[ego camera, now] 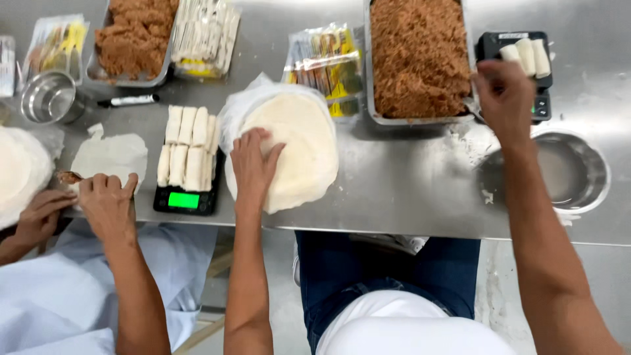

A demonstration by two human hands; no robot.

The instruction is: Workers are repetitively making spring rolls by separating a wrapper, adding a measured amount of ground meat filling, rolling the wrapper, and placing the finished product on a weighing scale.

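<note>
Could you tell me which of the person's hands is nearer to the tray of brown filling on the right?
Right. The right hand touches the tray at its near right corner; the left hand rests on the wrappers, apart from it.

A single head-worn camera looks almost straight down from above the person's seat, facing away from the body across a steel table [407, 197]. The table fills the upper two thirds of the frame; the lap and floor fill the bottom. It sits near, at arm's reach (a co-worker's arms enter at lower left). No second view shares the scene.
</note>
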